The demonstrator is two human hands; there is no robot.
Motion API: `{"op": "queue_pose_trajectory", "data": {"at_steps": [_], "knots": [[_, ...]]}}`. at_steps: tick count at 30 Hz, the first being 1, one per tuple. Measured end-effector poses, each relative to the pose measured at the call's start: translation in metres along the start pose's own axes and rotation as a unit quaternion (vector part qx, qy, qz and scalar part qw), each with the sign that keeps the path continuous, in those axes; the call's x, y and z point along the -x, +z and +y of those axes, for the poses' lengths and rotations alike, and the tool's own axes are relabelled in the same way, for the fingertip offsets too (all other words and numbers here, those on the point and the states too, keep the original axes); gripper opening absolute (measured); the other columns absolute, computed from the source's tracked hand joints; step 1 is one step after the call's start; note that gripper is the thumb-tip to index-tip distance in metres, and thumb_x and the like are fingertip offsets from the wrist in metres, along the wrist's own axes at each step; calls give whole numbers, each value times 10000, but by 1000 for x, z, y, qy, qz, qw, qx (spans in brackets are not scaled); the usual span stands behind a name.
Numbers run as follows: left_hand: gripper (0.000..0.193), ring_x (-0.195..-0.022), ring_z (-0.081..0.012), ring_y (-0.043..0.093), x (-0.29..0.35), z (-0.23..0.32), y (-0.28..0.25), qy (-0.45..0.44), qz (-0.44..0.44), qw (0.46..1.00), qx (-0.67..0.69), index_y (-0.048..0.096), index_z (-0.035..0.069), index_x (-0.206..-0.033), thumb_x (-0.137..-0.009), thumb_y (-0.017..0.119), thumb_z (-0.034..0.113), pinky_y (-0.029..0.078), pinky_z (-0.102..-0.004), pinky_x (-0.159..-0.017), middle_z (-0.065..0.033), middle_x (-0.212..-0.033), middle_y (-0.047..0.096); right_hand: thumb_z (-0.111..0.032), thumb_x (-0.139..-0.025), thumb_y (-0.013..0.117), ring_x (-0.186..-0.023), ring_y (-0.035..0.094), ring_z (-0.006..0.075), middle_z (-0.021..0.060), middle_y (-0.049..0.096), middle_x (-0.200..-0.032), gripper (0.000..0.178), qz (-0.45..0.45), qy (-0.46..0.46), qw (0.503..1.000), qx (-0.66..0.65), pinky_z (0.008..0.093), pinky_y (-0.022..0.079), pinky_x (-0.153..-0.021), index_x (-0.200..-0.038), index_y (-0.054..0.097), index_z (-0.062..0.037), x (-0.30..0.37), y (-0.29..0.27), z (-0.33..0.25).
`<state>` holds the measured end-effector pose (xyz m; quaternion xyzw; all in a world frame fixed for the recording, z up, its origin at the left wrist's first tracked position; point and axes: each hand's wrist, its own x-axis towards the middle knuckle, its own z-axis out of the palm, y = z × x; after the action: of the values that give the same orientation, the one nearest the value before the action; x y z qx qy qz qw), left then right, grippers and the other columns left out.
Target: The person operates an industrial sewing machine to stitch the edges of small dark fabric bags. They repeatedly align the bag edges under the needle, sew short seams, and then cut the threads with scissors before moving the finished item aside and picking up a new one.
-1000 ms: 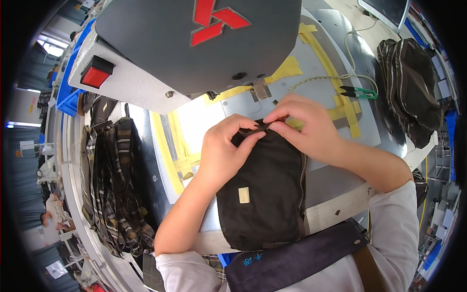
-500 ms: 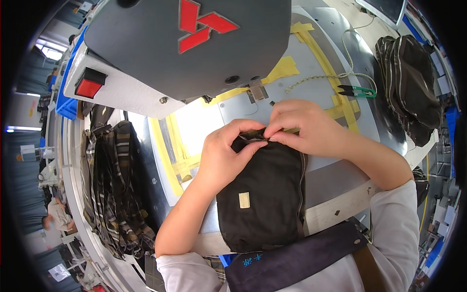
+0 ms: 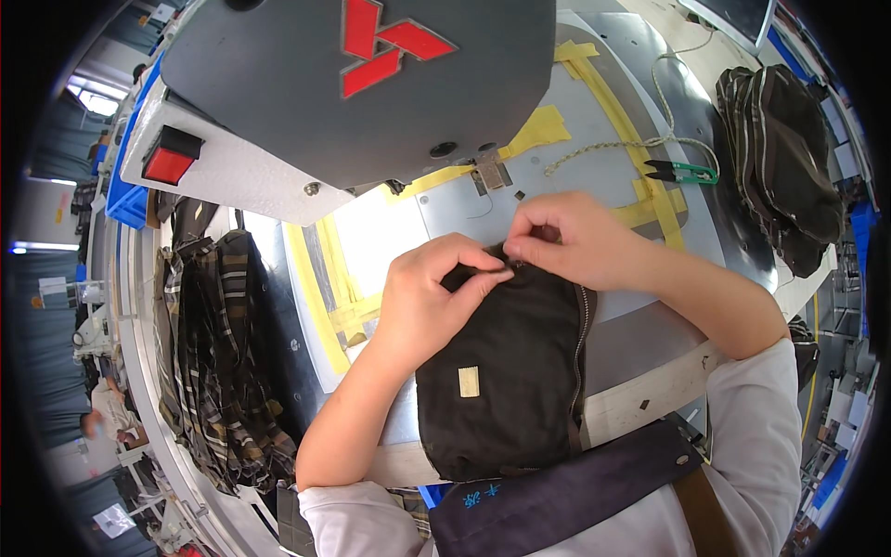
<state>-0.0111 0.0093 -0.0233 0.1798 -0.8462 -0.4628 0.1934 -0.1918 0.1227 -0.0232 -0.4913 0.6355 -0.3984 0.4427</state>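
A dark brown fabric pouch point(image 3: 501, 381) lies in front of me, reaching over the table's near edge, with a zipper point(image 3: 582, 348) along its right side and a small cream patch on its face. My left hand point(image 3: 441, 288) pinches the pouch's far edge between thumb and fingers. Close beside it, my right hand point(image 3: 566, 241) is closed at the same far edge, thumb against fingertips. Whatever small bit of cloth or thread sits in the right fingertips is too small to make out. Just beyond both hands is the sewing machine's needle area point(image 3: 490, 174).
The grey sewing machine head point(image 3: 445, 93) overhangs the taped metal plate. Green-handled thread snips point(image 3: 682, 174) and a braided cord point(image 3: 603, 148) lie to the right. Dark zippered pouches point(image 3: 784, 167) are stacked at far right. Plaid cloth pieces point(image 3: 218, 353) hang at left.
My right hand has shifted slightly left and its fingers have curled in more. The pouch's far edge has dropped a little between the hands; my left hand has barely moved.
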Motion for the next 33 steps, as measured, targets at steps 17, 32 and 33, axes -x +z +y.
{"op": "queue_pose_trajectory", "data": {"at_steps": [17,32,33], "knots": [[145,-734,-166,647,-1,1,0,-49,13,999,1,648,15,-839,-780,765,77,503,-280,-680,-64,-826,683,-128,-868,671,-667,551,89,50,628,-760,161,60,10,995,-76,259,455,-599,-913,654,25,10,14,3],[133,-848,-216,675,-3,2,4,-13,27,1000,6,654,40,-817,-747,766,31,542,-306,-741,-79,-1025,680,-43,-865,649,-654,500,24,-12,574,-762,45,71,-39,997,-12,215,399,-553,-873,626,-5,8,17,5],[118,-820,-213,678,-3,3,2,-91,10,994,63,653,31,-813,-771,762,52,537,-300,-742,-75,-1008,685,-40,-861,652,-652,497,26,-11,569,-763,44,64,-39,997,-11,214,398,-553,-874,628,-6,8,16,4]]}}
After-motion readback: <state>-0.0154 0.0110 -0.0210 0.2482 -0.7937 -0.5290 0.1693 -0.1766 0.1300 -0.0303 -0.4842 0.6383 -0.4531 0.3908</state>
